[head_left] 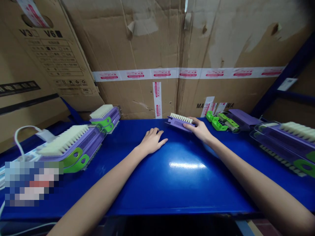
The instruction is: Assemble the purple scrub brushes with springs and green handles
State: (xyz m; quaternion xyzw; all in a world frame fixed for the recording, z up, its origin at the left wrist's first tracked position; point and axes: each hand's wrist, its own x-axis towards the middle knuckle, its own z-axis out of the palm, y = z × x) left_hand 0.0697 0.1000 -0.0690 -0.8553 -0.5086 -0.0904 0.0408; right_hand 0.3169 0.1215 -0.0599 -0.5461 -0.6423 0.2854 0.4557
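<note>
In my right hand (199, 128) is a purple brush head (180, 124) with cream bristles pointing up, gripped at its right end between thumb and fingers. It is held over the back part of the blue table (147, 183). My left hand (153, 141) lies palm down on the table to the left of the brush head, fingers stretched and apart, holding nothing. A gap separates it from the brush head. To the right of my right hand lie several bright green plastic pieces (220, 124) and a flat purple panel (242, 118).
Stacked purple-and-green brushes stand at left (85, 149), back left (108, 119) and right (292, 147). A white charger with a cable (45, 135) sits at far left. Large cardboard boxes (137, 49) form a wall behind. The table's front edge (182, 211) runs near me.
</note>
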